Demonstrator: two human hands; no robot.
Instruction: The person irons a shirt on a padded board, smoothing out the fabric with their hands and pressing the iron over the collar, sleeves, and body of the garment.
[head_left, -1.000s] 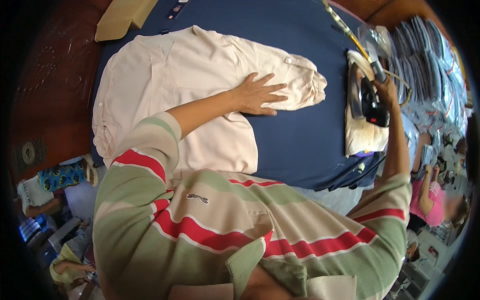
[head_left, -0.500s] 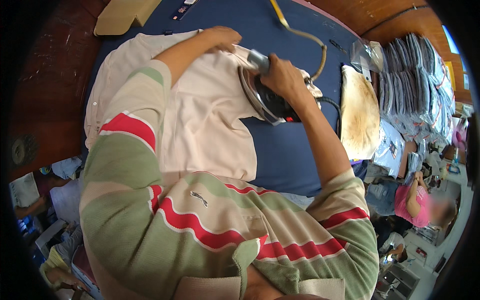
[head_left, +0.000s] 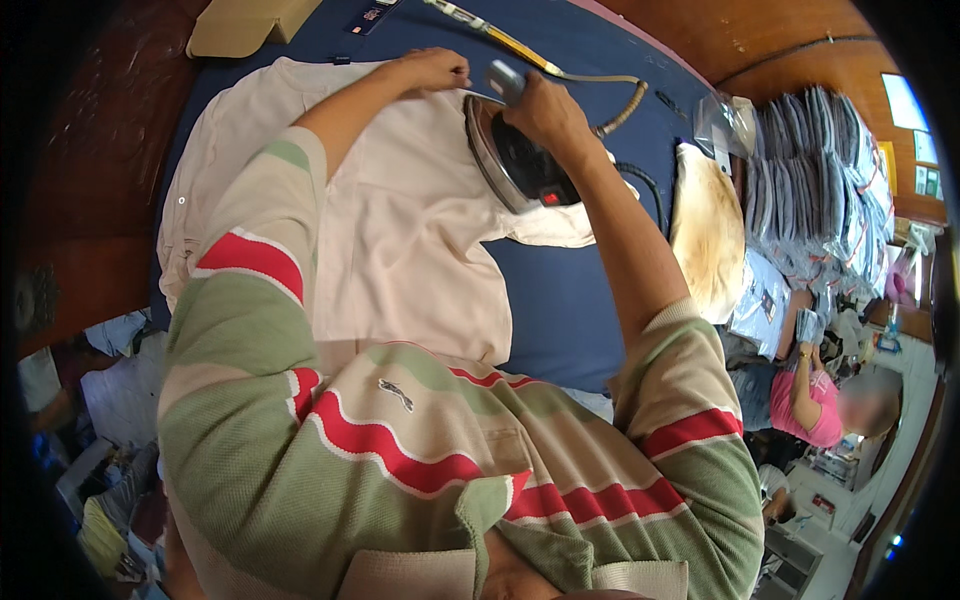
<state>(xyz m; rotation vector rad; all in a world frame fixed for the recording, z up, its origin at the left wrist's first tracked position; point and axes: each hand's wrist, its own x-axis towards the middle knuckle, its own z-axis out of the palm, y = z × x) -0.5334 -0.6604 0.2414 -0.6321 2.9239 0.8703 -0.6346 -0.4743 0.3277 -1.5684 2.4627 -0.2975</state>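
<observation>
A cream long-sleeved shirt (head_left: pixel 410 215) lies spread on the dark blue padded ironing table (head_left: pixel 555 290). My right hand (head_left: pixel 548 112) is wrapped round the handle of an electric iron (head_left: pixel 525 165), whose soleplate rests on the shirt's right sleeve near the shoulder. Below the iron, part of that sleeve shows, stretched to the right. At the shirt's upper shoulder edge is my left hand (head_left: pixel 437 70), its fingers curled closed on the fabric; the fingertips are partly hidden. My left forearm crosses over the shirt's upper left part.
A scorched cream pad (head_left: pixel 708 230) lies at the right edge, beside tall stacks of bagged grey garments (head_left: pixel 820 170). Across the far side runs a hose with a yellow section (head_left: pixel 510 42). An open cardboard box (head_left: pixel 245 25) stands far left. A person in pink (head_left: pixel 805 400) is off right.
The iron has moved slightly up and left, and more sleeve shows below it. My left hand has shifted a little left and curled tighter. The yellow hose section has swung left.
</observation>
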